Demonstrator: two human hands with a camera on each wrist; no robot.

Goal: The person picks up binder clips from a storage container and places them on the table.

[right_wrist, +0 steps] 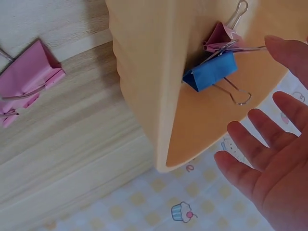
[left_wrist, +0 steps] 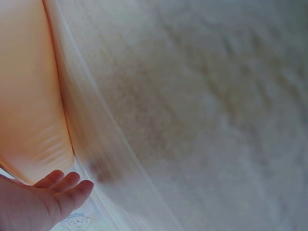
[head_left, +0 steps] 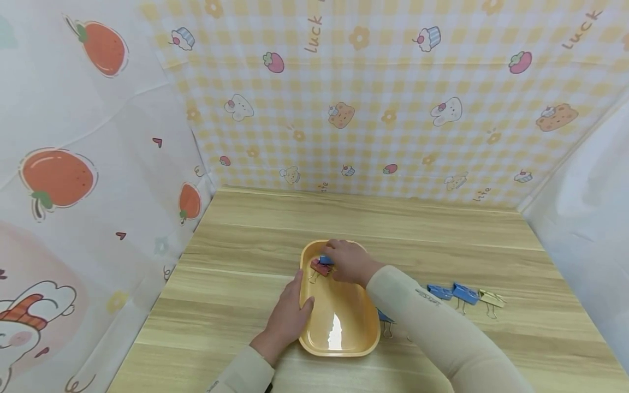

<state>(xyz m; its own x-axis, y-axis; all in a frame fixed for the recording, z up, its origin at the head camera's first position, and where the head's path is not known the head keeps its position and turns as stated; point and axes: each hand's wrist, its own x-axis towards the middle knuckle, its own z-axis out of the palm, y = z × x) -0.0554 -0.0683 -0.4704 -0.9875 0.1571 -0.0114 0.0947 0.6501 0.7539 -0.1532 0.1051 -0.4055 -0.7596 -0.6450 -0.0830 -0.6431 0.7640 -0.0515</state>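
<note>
A yellow plastic box [head_left: 339, 352] stands on the table in the head view. My left hand [head_left: 286, 319] holds its left wall, thumb over the rim and fingers down the outside; in the left wrist view those fingers [left_wrist: 67, 188] lie beside the wall. My right hand [head_left: 346, 261] is inside the far end, above a blue binder clip [right_wrist: 210, 71] and a pink binder clip [right_wrist: 222, 37]. Its fingers are spread and relaxed in the right wrist view, with the thumb close to a wire handle of the clips. Both clips lie together on the box floor.
Right of the box lie two blue binder clips [head_left: 464, 293] and a yellow one [head_left: 491, 298]. Another blue clip [head_left: 385, 316] is close by the box's right wall, partly hidden. A pink clip [right_wrist: 31, 77] lies outside the box. Patterned cloth [head_left: 363, 147] encloses the table.
</note>
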